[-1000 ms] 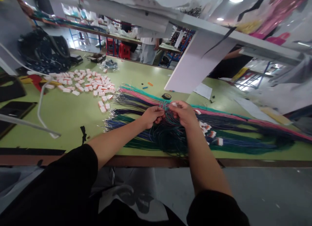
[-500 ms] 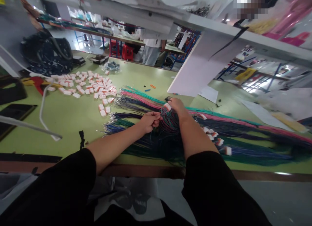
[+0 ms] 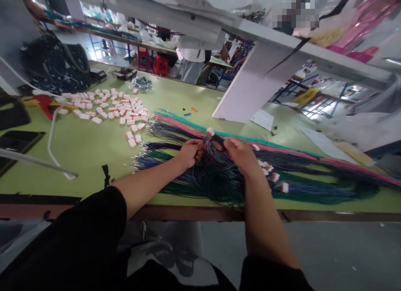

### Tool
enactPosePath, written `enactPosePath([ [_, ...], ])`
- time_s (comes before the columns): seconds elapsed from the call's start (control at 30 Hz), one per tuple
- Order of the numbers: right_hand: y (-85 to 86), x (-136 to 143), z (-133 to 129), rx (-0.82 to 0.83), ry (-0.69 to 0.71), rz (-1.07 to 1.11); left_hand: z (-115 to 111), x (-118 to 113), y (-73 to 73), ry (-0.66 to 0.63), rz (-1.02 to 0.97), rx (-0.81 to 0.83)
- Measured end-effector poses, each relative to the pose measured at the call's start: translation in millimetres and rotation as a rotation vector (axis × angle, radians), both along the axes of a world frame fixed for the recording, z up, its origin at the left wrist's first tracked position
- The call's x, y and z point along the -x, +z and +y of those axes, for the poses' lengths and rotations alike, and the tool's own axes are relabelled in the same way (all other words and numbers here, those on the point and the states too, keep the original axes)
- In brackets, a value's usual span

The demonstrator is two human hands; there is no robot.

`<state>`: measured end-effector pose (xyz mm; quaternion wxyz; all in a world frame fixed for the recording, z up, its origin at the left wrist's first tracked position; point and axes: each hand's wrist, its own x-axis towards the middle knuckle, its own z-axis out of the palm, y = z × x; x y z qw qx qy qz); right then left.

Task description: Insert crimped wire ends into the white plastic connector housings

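Note:
My left hand (image 3: 189, 153) is closed in a pinch on a bundle of thin coloured wires (image 3: 211, 152), just under a white connector (image 3: 210, 131). In my right hand (image 3: 240, 154) is a black roll of tape (image 3: 218, 142), gripped by its right side, with its brownish core facing me. The roll sits close against the right of the bundle. From there the wires loop down over a dark green and blue heap (image 3: 216, 184). Whether a strip of tape runs from the roll to the wires is too small to tell.
Loose white-and-orange connectors (image 3: 122, 109) lie in a pile at the left. Long sorted wires (image 3: 175, 126) run across the green table (image 3: 84, 157). More wired connectors (image 3: 275, 177) lie right of my hand. A white upright panel (image 3: 247, 86) and overhead shelf stand behind; a person (image 3: 191, 59) is beyond.
My right hand has moved down and to the right, bringing the tape roll into clearer view. My left hand keeps its pinch on the wires. The camera view has shifted slightly.

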<state>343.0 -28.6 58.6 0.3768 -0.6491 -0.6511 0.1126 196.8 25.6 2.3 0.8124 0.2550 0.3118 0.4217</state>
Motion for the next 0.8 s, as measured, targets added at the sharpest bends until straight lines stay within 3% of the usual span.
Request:
enactPosePath([
  [0.2,-24.0,24,-8,0.042,-0.059,-0.242,-5,0,4.2,0.024,0.042,-0.024],
  [0.6,-27.6,30,-6,0.103,-0.121,-0.370,-14,-3,9.3,0.127,0.095,-0.135],
  [0.8,-31.9,27,-5,0.055,-0.080,-0.270,-17,-1,17.2,0.163,0.131,-0.192],
])
